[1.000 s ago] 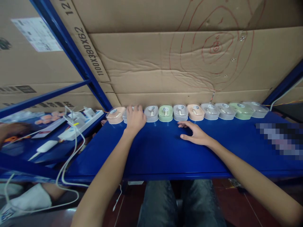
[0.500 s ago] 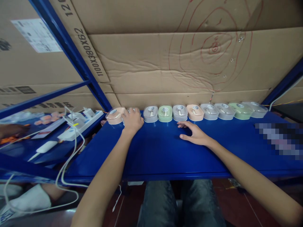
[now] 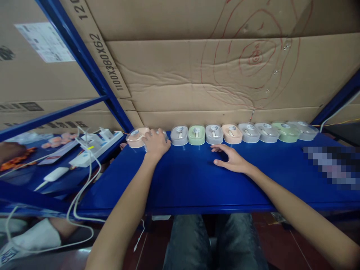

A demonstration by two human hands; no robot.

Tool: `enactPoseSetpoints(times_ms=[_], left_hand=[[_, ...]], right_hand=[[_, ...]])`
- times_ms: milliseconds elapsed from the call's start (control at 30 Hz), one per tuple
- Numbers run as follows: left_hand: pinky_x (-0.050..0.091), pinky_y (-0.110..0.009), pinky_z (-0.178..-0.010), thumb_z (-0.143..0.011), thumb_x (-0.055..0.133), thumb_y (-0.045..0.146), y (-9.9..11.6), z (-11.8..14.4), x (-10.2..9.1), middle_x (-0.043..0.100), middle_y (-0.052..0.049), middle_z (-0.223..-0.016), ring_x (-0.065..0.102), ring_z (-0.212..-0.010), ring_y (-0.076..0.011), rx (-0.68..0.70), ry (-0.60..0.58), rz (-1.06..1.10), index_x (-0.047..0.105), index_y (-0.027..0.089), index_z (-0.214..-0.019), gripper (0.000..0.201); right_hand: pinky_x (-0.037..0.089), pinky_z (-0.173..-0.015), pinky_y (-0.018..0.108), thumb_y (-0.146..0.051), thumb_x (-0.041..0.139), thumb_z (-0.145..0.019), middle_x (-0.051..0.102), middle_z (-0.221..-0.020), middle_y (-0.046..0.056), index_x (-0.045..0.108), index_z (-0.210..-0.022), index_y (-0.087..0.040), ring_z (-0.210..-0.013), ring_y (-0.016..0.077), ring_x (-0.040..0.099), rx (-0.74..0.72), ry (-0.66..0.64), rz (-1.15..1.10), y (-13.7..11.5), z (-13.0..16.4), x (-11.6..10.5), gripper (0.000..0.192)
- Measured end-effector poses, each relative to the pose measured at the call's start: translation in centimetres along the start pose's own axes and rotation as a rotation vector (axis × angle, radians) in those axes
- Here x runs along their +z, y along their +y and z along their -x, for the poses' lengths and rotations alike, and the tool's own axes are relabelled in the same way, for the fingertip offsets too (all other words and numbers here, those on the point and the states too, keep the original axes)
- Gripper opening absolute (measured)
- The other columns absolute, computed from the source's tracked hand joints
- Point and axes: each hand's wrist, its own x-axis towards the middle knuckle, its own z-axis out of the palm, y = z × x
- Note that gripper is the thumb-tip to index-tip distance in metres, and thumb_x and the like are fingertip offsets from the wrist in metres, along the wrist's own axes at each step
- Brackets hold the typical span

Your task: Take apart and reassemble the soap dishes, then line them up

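My left hand (image 3: 156,144) is wrapped over the top of a small lidded plastic box (image 3: 165,132), with its fingers spread down around the sides. Most of that box is hidden under the hand. A peach box (image 3: 135,139) stands close on its left, and a grey box (image 3: 179,137) on its right. Over the blue table my right hand (image 3: 232,159) hangs open and holds nothing, thumb apart from the curved fingers. Nearest to it are another grey box (image 3: 214,135) and a second peach box (image 3: 232,135). A green box (image 3: 196,136) also stands in this row of clear-lidded boxes.
The row continues right along the cardboard wall (image 3: 174,75). A blurred-out item (image 3: 332,167) lies at right. Beyond the blue frame post at left are a power strip (image 3: 92,150), white cables, and a co-worker's hand (image 3: 12,150) by orange pieces (image 3: 19,159).
My left hand has shifted slightly left and its fingers have settled wider over the box. My right hand is still. The co-worker's hand has moved left, showing more of the orange pieces.
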Motion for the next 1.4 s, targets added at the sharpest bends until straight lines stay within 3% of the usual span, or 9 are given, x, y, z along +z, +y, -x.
enactPoseSetpoints(times_ms=[267,533,667,800,1033,1200,1400], left_hand=[[0.045,-0.063,-0.11,-0.095,0.06,0.047,0.0,0.2,-0.9,0.053,-0.034,-0.152,0.051,-0.141,-0.0525,-0.061,-0.004,0.026,0.057,0.009,-0.142,0.06],[0.046,-0.061,-0.107,-0.089,0.071,0.049,-0.3,0.2,-1.5,0.057,-0.038,-0.15,0.055,-0.14,-0.0532,-0.079,-0.123,0.029,0.046,0.008,-0.148,0.075],[0.046,-0.062,-0.106,-0.085,0.075,0.059,-0.5,0.1,-1.9,0.057,-0.039,-0.15,0.052,-0.144,-0.0559,-0.08,-0.187,0.025,0.045,0.009,-0.15,0.087],[0.052,-0.06,-0.1,-0.085,0.071,0.065,-0.9,0.0,-2.3,0.061,-0.035,-0.148,0.058,-0.139,-0.0543,-0.041,-0.267,0.038,0.046,0.012,-0.153,0.09],[0.053,-0.051,-0.106,-0.081,0.074,0.065,-0.5,0.8,-3.9,0.069,-0.03,-0.143,0.066,-0.135,-0.0483,0.059,-0.351,-0.036,0.051,0.01,-0.15,0.092],[0.056,-0.052,-0.1,-0.076,0.077,0.068,0.3,2.3,-5.0,0.07,-0.03,-0.138,0.069,-0.128,-0.0499,0.228,-0.403,-0.062,0.052,0.012,-0.148,0.095],[0.057,-0.049,-0.098,-0.072,0.083,0.058,1.9,4.5,-5.0,0.066,-0.019,-0.144,0.071,-0.122,-0.0428,0.634,-0.459,0.195,0.048,0.026,-0.149,0.09]], right_hand=[[0.057,-0.11,0.058,-0.065,0.075,-0.096,0.076,-0.131,0.014,0.062,-0.145,-0.026,-0.122,0.0329,0.073,0.005,-0.008,0.007,0.0,0.0,-0.1,0.063],[0.059,-0.109,0.058,-0.064,0.074,-0.097,0.076,-0.13,0.013,0.062,-0.145,-0.027,-0.121,0.0328,0.074,-0.019,-0.004,0.022,-0.1,0.0,-0.1,0.062],[0.059,-0.109,0.058,-0.064,0.074,-0.097,0.077,-0.13,0.014,0.063,-0.145,-0.027,-0.121,0.033,0.074,-0.016,-0.009,0.027,-0.2,-0.1,-0.2,0.062],[0.059,-0.109,0.058,-0.064,0.075,-0.097,0.076,-0.131,0.014,0.063,-0.144,-0.026,-0.122,0.0332,0.073,-0.005,-0.006,0.028,-0.3,-0.1,-0.2,0.062],[0.059,-0.11,0.058,-0.065,0.074,-0.097,0.077,-0.13,0.014,0.064,-0.144,-0.026,-0.121,0.0325,0.074,-0.017,-0.001,0.027,-0.1,-0.1,0.0,0.062],[0.059,-0.108,0.057,-0.065,0.075,-0.096,0.077,-0.128,0.013,0.064,-0.144,-0.026,-0.12,0.0325,0.074,-0.01,0.001,0.014,-0.2,-0.2,0.1,0.063],[0.059,-0.108,0.056,-0.065,0.075,-0.096,0.077,-0.129,0.013,0.064,-0.143,-0.026,-0.12,0.0326,0.073,0.0,-0.008,0.04,-0.5,-0.2,0.0,0.062]])
